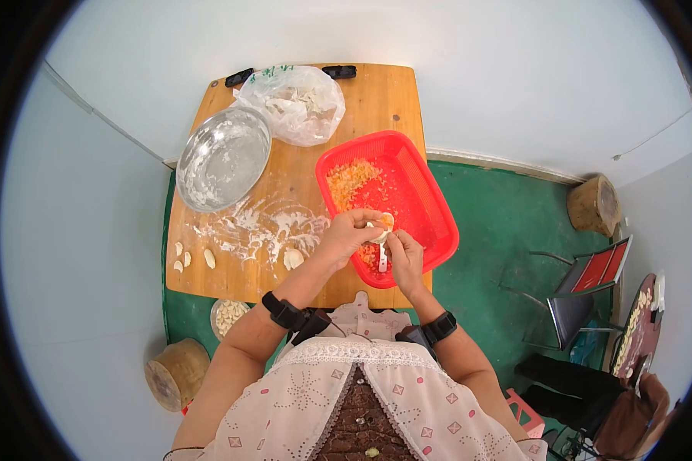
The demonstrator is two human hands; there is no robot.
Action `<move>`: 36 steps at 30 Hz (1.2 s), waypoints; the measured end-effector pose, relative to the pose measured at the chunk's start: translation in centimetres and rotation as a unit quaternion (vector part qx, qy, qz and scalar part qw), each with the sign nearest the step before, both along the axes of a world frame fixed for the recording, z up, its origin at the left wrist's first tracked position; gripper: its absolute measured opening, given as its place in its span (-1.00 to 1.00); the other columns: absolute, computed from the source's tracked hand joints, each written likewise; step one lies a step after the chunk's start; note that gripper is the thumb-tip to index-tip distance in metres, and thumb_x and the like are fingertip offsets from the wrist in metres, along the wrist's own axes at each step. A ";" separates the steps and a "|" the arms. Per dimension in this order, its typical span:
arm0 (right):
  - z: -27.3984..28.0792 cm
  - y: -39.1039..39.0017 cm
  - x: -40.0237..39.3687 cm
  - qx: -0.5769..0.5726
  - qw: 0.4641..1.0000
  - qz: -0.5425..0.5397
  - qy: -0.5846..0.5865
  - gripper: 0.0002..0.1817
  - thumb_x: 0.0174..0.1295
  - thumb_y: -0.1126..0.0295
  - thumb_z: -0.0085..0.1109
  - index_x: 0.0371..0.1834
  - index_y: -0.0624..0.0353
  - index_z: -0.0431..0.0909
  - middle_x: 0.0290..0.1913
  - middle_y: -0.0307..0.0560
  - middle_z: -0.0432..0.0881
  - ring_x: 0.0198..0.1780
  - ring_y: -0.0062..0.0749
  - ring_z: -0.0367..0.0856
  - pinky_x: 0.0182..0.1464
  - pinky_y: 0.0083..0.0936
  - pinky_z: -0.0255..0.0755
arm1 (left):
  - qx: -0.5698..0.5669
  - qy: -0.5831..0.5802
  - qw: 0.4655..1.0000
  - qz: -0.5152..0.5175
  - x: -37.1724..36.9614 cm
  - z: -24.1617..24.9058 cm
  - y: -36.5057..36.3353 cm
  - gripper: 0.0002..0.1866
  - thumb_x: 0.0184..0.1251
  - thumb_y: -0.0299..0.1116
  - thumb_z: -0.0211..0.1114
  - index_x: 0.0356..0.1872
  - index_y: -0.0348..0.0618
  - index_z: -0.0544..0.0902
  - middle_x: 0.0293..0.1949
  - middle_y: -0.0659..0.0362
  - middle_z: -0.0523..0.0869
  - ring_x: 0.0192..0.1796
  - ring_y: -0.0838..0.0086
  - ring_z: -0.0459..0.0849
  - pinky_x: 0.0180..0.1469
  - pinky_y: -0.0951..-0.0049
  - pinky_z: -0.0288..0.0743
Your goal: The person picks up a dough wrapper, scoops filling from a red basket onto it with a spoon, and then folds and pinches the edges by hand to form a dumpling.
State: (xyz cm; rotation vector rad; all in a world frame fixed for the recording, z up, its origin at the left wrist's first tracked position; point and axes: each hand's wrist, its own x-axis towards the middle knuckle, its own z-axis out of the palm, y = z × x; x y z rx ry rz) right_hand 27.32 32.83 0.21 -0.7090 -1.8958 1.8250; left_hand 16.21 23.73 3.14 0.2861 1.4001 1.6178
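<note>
Over the near part of a red plastic basket (443, 230), my left hand (351, 233) pinches a pale dumpling wrapper (376, 233). Closed at the wrapper's right edge are the fingers of my right hand (405, 257). A white spoon (383, 260) shows just below the wrapper, its handle pointing toward me between my hands. Chopped orange filling (349, 181) is heaped along the basket's left side, with crumbs scattered across its bottom. To the left of my hands, a pale flat stack of dough (293, 258) lies on the wooden table (377, 92).
Flour (265, 227) dusts the table, with several small dough pieces (210, 258) at its left edge. A metal basin (223, 161) and a plastic bag (300, 107) stand farther back. Below sits a bowl of dumplings (229, 315). At right are a chair (584, 284) and a seated person (592, 399).
</note>
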 end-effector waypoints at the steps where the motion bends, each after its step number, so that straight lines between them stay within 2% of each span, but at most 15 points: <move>1: 0.2 0.0 0.0 0.005 1.000 -0.005 0.003 -0.75 0.16 0.41 -0.11 -0.63 0.29 0.36 -0.71 -0.25 0.31 -0.63 -0.68 0.24 -0.59 -0.62 0.14 | 0.000 0.004 1.000 -0.002 0.0 0.2 0.0 -0.73 0.03 -0.59 0.20 -0.18 -0.27 0.48 -0.26 0.12 0.59 -0.24 0.51 0.56 -0.19 0.53 0.47; 5: 0.3 -0.2 -0.2 0.013 0.999 -0.024 0.024 -0.72 0.19 0.37 -0.10 -0.64 0.28 0.36 -0.72 -0.27 0.31 -0.64 -0.70 0.22 -0.61 -0.63 0.13 | 0.032 -0.087 0.995 0.044 0.2 -0.2 0.3 -0.69 0.04 -0.60 0.18 -0.13 -0.29 0.44 -0.24 0.08 0.58 -0.21 0.45 0.56 -0.16 0.47 0.48; 7: 0.0 -0.1 -0.1 0.008 1.000 0.003 0.021 -0.69 0.21 0.32 -0.10 -0.63 0.27 0.36 -0.72 -0.28 0.31 -0.64 -0.71 0.22 -0.62 -0.64 0.12 | 0.039 -0.116 0.990 0.066 0.2 0.1 0.3 -0.67 0.05 -0.61 0.16 -0.10 -0.30 0.42 -0.23 0.07 0.57 -0.20 0.43 0.56 -0.15 0.44 0.49; 11: -0.4 -0.1 0.2 -0.060 0.998 0.008 0.025 -0.66 0.24 0.25 -0.10 -0.62 0.26 0.37 -0.72 -0.30 0.30 -0.64 -0.72 0.22 -0.62 -0.66 0.12 | 0.030 -0.109 0.990 0.079 -0.3 -0.1 0.3 -0.67 0.05 -0.62 0.15 -0.09 -0.29 0.41 -0.24 0.08 0.57 -0.20 0.42 0.57 -0.14 0.44 0.49; 14: -1.0 0.0 0.1 -0.058 0.998 -0.009 0.006 -0.67 0.24 0.26 -0.10 -0.60 0.26 0.37 -0.71 -0.30 0.29 -0.65 -0.73 0.22 -0.62 -0.66 0.12 | 0.029 -0.111 0.990 0.076 -0.5 -0.2 0.3 -0.67 0.04 -0.62 0.15 -0.10 -0.28 0.41 -0.24 0.08 0.57 -0.20 0.43 0.57 -0.15 0.45 0.49; 20: -0.4 0.2 -0.1 0.056 0.998 0.004 -0.005 -0.68 0.22 0.25 -0.08 -0.57 0.28 0.38 -0.70 -0.21 0.32 -0.63 -0.65 0.23 -0.59 -0.60 0.15 | 0.022 -0.095 0.994 0.047 -0.5 -0.5 0.4 -0.66 0.03 -0.62 0.17 -0.10 -0.28 0.42 -0.25 0.09 0.57 -0.24 0.46 0.57 -0.18 0.51 0.49; 23: 0.0 0.2 -0.2 0.075 0.997 0.007 -0.004 -0.68 0.22 0.26 -0.08 -0.57 0.29 0.38 -0.70 -0.18 0.32 -0.61 -0.62 0.24 -0.57 -0.56 0.17 | 0.008 -0.070 0.997 0.029 -0.5 0.1 0.4 -0.65 0.02 -0.62 0.17 -0.10 -0.29 0.43 -0.26 0.09 0.58 -0.25 0.49 0.57 -0.19 0.56 0.48; 31: 0.2 0.2 -0.3 0.032 0.999 0.012 -0.012 -0.74 0.19 0.36 -0.10 -0.58 0.30 0.36 -0.69 -0.17 0.32 -0.61 -0.62 0.25 -0.57 -0.56 0.17 | 0.021 0.008 1.000 0.002 -0.2 0.1 0.2 -0.65 0.03 -0.63 0.15 -0.08 -0.30 0.42 -0.25 0.11 0.58 -0.23 0.52 0.56 -0.18 0.60 0.46; 36: 0.2 0.2 -0.4 0.043 0.999 -0.004 -0.007 -0.74 0.19 0.38 -0.11 -0.60 0.30 0.35 -0.70 -0.18 0.30 -0.61 -0.64 0.24 -0.58 -0.57 0.16 | 0.025 -0.068 0.996 0.046 -0.2 0.2 0.4 -0.67 0.05 -0.62 0.13 -0.09 -0.30 0.41 -0.23 0.08 0.58 -0.21 0.45 0.57 -0.14 0.50 0.49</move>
